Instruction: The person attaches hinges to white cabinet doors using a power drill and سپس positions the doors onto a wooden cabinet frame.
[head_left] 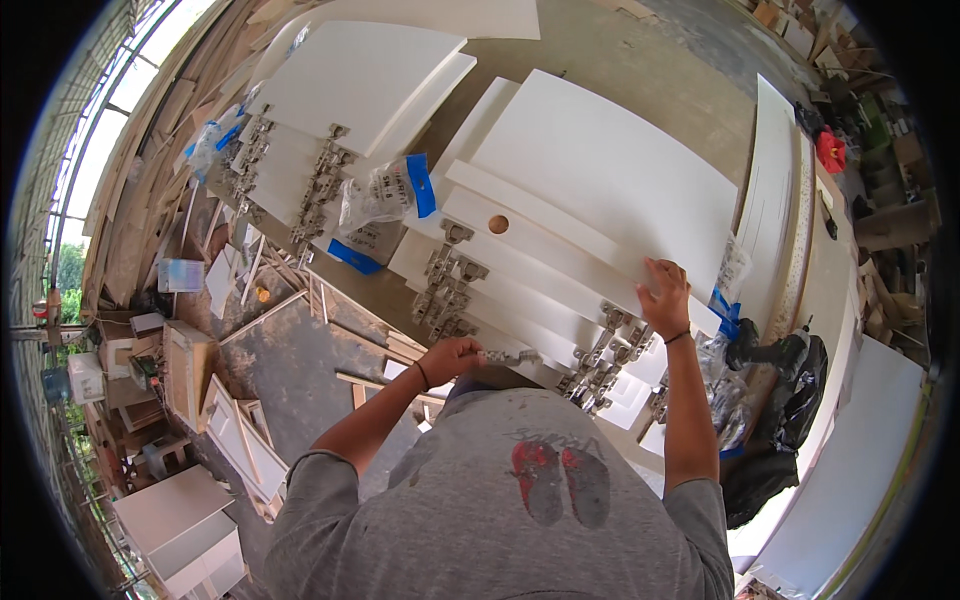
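My left hand (455,358) is closed on one end of a metal cabinet hinge (512,357), held just in front of my body near the stack's front edge. My right hand (665,300) rests at the edge of a white panel (585,240), thumb and fingers apart with nothing visible between them. A round hole (498,225) shows near this panel's left end. Below it, more white panels are stacked in steps, with metal hinges (445,285) along their left ends and further hinges (603,362) along the right, below my right hand.
Another stepped stack of white panels (350,80) with hinges stands at the far left. Clear plastic bags (378,195) with blue tops lie between the stacks. A dark cordless drill (785,352) and a black plastic bag (790,420) are at the right. Wood scraps (255,410) litter the left floor.
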